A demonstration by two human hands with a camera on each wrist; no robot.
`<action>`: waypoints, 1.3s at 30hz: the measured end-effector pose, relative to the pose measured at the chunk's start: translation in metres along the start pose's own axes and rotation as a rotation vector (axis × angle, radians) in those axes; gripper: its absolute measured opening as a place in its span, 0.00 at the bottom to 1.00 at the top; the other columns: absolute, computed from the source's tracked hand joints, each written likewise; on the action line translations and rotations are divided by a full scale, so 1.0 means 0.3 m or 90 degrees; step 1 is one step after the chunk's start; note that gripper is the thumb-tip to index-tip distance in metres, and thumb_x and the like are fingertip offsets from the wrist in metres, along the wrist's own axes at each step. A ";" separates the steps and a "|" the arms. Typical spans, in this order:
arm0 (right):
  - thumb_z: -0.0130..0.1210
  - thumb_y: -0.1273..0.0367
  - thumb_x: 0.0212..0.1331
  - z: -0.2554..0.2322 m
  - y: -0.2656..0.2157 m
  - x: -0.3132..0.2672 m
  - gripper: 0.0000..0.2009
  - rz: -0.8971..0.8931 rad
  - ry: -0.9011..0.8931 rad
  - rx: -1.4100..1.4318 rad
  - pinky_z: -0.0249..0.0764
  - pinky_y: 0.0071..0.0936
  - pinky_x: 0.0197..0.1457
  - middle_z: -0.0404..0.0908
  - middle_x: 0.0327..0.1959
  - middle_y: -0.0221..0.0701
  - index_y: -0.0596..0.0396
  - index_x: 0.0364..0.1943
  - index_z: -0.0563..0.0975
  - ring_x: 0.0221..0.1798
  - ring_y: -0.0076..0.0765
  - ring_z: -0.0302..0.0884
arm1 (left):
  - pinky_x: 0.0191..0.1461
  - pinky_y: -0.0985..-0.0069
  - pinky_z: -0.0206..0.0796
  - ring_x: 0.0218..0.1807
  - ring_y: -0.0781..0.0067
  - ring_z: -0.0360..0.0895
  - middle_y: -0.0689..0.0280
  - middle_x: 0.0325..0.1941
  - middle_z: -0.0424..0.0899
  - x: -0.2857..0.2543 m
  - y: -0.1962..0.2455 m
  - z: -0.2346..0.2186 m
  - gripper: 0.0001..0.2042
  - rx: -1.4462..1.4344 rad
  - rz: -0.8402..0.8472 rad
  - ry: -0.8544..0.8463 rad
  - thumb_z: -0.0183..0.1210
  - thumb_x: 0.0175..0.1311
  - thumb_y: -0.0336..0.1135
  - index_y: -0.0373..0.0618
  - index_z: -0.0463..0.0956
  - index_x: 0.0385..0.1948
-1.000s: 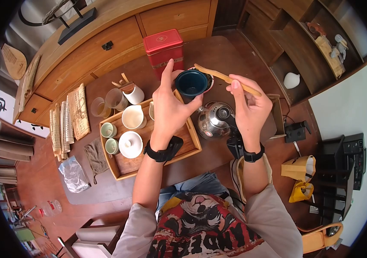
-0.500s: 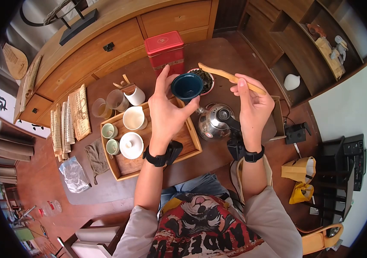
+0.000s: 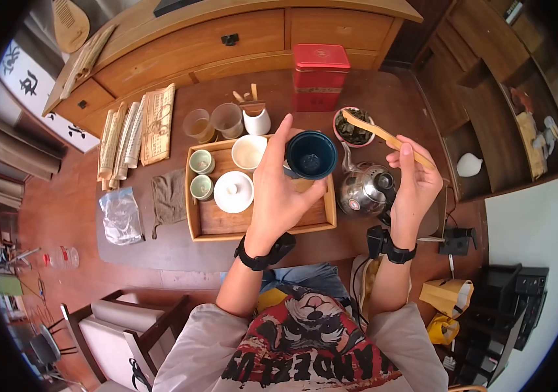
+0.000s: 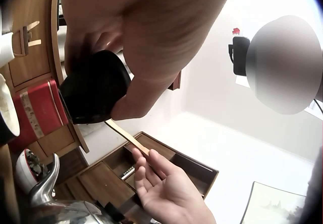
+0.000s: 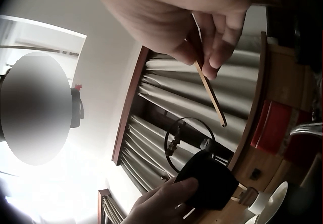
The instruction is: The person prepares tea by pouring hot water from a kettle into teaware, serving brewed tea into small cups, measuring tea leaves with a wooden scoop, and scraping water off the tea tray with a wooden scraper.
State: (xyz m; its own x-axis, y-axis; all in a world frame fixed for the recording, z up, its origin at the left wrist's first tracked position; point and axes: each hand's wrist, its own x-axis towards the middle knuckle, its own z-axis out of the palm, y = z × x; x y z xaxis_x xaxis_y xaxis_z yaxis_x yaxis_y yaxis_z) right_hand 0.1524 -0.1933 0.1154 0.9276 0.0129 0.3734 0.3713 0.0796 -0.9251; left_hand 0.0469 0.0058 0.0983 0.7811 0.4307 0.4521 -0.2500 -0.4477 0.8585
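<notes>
My left hand (image 3: 282,193) holds a dark teal cup (image 3: 311,155) between thumb and fingers, its mouth turned up toward the head camera, over the right part of a wooden tray (image 3: 227,226). In my right hand (image 3: 416,189), the thumb and fingers pinch a slim wooden tea pick (image 3: 391,139). The pick's tip points left, overlapping tea leaves (image 3: 352,134) in the head view. Those leaves lie in a white bowl (image 4: 22,176) with a red rim, right of the cup. Below the bowl stands a steel kettle (image 3: 362,191), partly behind my right hand.
On the tray are a white lidded bowl (image 3: 234,192), a white pitcher (image 3: 249,154) and two pale green cups (image 3: 201,188). A red tin (image 3: 320,81), a white tool holder (image 3: 257,122) and two glasses (image 3: 227,121) stand behind. Rolled mats (image 3: 122,144) and a cloth pouch (image 3: 169,197) lie left.
The head view has swung, shifting the table right in frame. The cup has moved left, off the leaf bowl it partly covered. My right hand still pinches the pick beside the bowl.
</notes>
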 end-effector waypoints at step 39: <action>0.64 0.71 0.79 -0.007 0.016 -0.115 0.10 0.039 -0.049 0.083 0.75 0.20 0.42 0.91 0.38 0.35 0.68 0.52 0.87 0.36 0.20 0.82 | 0.70 0.58 0.78 0.65 0.48 0.84 0.51 0.65 0.86 -0.004 -0.244 0.045 0.49 0.230 -0.082 0.012 0.85 0.49 0.29 0.34 0.68 0.76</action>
State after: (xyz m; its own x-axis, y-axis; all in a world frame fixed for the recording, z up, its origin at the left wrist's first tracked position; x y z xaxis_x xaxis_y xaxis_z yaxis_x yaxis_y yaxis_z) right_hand 0.1221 -0.1954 0.0979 0.9404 0.0982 0.3255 0.3009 0.2054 -0.9313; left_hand 0.0720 0.0274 0.0316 0.7818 0.5143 0.3527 0.0699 -0.6343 0.7699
